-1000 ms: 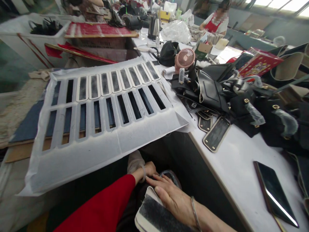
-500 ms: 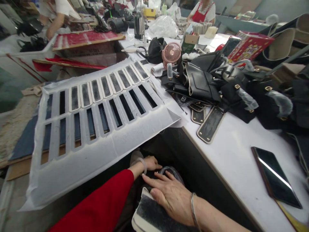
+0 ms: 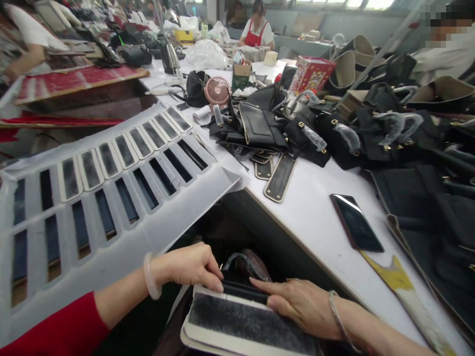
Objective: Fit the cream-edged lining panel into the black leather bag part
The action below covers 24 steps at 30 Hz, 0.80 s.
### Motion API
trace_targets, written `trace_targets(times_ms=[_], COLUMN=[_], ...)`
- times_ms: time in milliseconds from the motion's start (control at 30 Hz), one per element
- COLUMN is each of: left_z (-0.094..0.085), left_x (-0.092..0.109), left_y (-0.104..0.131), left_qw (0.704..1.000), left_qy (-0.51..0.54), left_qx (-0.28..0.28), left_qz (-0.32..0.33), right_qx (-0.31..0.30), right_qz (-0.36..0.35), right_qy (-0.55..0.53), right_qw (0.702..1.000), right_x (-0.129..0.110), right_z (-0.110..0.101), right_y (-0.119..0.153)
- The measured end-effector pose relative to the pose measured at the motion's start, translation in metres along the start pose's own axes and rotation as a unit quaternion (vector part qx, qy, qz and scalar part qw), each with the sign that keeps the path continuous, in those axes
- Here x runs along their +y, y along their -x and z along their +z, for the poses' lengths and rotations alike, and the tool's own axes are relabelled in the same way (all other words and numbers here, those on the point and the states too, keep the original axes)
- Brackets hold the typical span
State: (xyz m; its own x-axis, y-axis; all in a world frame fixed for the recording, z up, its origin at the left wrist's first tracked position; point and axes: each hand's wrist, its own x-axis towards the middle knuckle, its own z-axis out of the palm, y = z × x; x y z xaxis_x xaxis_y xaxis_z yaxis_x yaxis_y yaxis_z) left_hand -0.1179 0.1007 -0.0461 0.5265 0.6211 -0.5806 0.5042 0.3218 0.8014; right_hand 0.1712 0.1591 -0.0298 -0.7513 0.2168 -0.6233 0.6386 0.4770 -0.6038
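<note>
Fingers (image 3: 213, 282) of both hands rest on panel stack (image 3: 245, 321).

No lettering, label, brand or number can be read anywhere in view. The red box (image 3: 310, 73) on the white table (image 3: 315, 217) carries coloured print, too small and blurred to make out.

- The panel (image 3: 241, 321) under both hands has a fuzzy dark face, matt, with a smooth pale border.
- The stencil sheet (image 3: 122, 237) looks like matt white paper.
- The phone (image 3: 356, 222) is glossy black glass.
- The bags (image 3: 334, 133) look like smooth black leather with shiny metal fittings.
- The table (image 3: 315, 217) is smooth white.
</note>
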Motion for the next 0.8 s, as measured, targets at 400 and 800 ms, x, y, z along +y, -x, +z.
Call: trace_targets(times_ms=[400,800], left_z=[0.008,0.11], left_x=[0.017,0.054], left_y=[-0.013,-0.012], left_qw=[0.991,0.952], left_qy=[-0.131,-0.201], left_qx=[0.04,0.186], left_qz=[-0.002,0.134], right_qx=[0.04,0.46], right_qz=[-0.018,0.135], right_qy=[-0.025,-0.397], right_qw=[0.999,0.783], right_x=[-0.011,0.045], right_z=[0.006,0.11], right_y=[-0.015,-0.001])
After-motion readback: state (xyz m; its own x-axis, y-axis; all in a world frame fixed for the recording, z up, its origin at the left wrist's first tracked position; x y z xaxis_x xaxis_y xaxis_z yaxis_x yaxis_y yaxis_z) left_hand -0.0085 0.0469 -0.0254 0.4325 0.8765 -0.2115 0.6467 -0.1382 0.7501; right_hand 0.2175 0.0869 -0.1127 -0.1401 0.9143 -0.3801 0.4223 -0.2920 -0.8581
